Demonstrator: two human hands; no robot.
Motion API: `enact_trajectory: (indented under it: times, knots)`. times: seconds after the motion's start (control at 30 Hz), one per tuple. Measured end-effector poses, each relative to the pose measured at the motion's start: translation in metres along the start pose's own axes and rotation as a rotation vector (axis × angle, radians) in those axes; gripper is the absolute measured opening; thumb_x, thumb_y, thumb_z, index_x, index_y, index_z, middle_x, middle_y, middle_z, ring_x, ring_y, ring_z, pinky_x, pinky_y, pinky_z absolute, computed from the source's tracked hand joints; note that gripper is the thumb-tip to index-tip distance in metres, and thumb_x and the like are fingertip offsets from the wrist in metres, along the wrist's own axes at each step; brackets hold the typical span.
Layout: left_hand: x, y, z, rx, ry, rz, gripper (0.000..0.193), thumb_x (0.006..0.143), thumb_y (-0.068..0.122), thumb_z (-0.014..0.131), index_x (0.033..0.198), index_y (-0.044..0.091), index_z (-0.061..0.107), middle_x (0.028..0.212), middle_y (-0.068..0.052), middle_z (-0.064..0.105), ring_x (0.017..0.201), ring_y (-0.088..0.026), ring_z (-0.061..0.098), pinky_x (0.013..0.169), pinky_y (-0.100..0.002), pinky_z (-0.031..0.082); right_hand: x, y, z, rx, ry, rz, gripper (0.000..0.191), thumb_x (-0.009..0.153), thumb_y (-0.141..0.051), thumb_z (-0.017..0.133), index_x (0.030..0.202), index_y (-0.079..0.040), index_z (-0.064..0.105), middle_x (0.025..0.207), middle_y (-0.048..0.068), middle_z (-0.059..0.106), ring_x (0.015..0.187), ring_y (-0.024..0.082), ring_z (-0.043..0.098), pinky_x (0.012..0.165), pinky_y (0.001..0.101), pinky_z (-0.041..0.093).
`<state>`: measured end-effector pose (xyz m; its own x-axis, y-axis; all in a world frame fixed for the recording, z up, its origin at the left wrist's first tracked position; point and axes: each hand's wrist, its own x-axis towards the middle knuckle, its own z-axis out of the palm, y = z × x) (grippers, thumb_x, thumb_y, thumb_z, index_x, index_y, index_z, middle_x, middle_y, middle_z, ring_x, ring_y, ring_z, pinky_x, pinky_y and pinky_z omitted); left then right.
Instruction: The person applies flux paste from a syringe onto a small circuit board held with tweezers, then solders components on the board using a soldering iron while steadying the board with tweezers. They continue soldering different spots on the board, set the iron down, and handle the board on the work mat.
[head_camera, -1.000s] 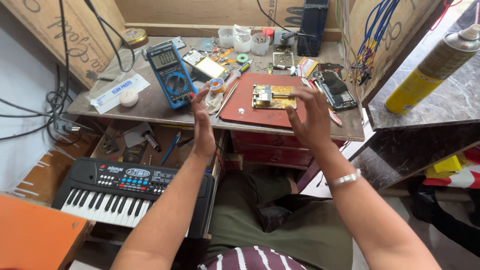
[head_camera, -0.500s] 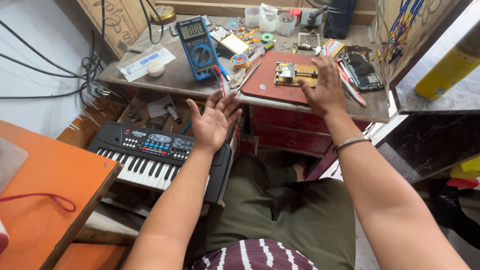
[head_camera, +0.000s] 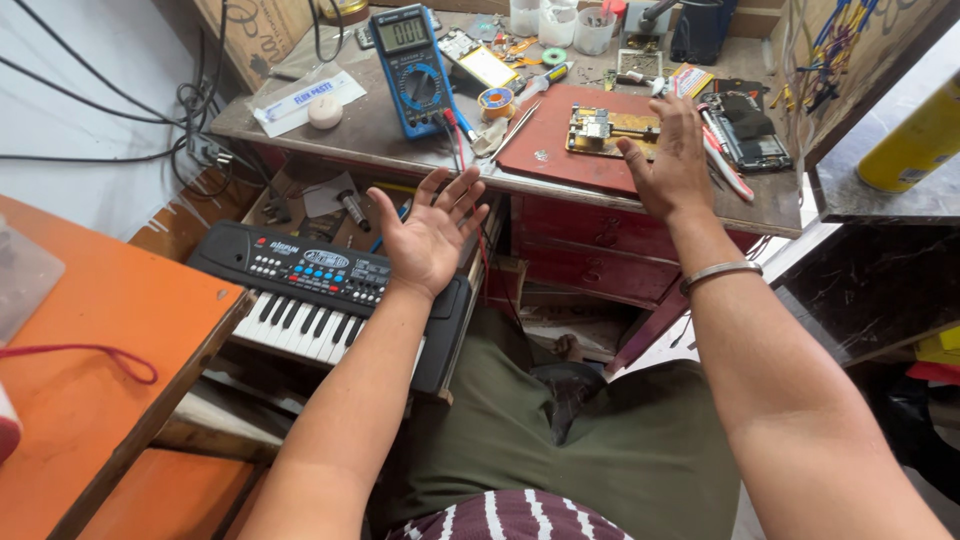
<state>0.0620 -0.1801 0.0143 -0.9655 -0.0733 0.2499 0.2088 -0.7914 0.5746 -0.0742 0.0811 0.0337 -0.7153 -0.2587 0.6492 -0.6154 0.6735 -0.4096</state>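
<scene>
Blue digital multimeter (head_camera: 415, 68) stands left of the red rectangular work mat (head_camera: 560, 140) on the wooden workbench (head_camera: 370, 135); black toy keyboard (head_camera: 330, 295) sits below.

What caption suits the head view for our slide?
Left hand open, palm up above a toy keyboard; right hand on the red mat.

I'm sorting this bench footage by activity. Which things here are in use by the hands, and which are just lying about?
In hand:
left hand, open above the toy keyboard
right hand, on the red mat beside the metal board holder

Lying about:
blue multimeter
solder roll
yellow spray can
plastic cups
</scene>
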Motion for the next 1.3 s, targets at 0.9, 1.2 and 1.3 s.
enact_trajectory:
  times: [0.9, 1.2, 1.3]
  knots:
    - [0.019, -0.048, -0.037, 0.836, 0.108, -0.143, 0.017, 0.102, 0.018, 0.063, 0.115, 0.007, 0.062, 0.104, -0.006, 0.07, 0.087, -0.01, 0.065, 0.077, -0.026, 0.054, -0.008, 0.044, 0.024, 0.142, 0.013, 0.078, 0.057, 0.104, -0.05, 0.061, 0.139, -0.005, 0.051, 0.156, 0.024, 0.043, 0.15, 0.044, 0.032, 0.123, 0.0512, 0.027]
    - [0.067, -0.09, -0.021, 0.845, -0.246, -0.382, 0.021, 0.101, 0.021, 0.062, 0.117, 0.007, 0.06, 0.102, -0.004, 0.068, 0.082, -0.009, 0.064, 0.073, -0.025, 0.053, -0.013, 0.055, 0.03, 0.092, 0.078, 0.046, 0.054, 0.105, -0.048, 0.063, 0.136, -0.005, 0.055, 0.153, 0.025, 0.048, 0.15, 0.046, 0.034, 0.122, 0.0528, 0.027]
    - [0.074, -0.102, -0.02, 0.813, -0.316, -0.424, 0.022, 0.101, 0.021, 0.062, 0.118, 0.007, 0.06, 0.102, -0.003, 0.067, 0.08, -0.009, 0.063, 0.071, -0.025, 0.053, -0.015, 0.056, 0.029, 0.056, 0.074, 0.058, 0.053, 0.104, -0.048, 0.064, 0.134, -0.005, 0.057, 0.152, 0.024, 0.049, 0.148, 0.045, 0.037, 0.122, 0.0523, 0.029]
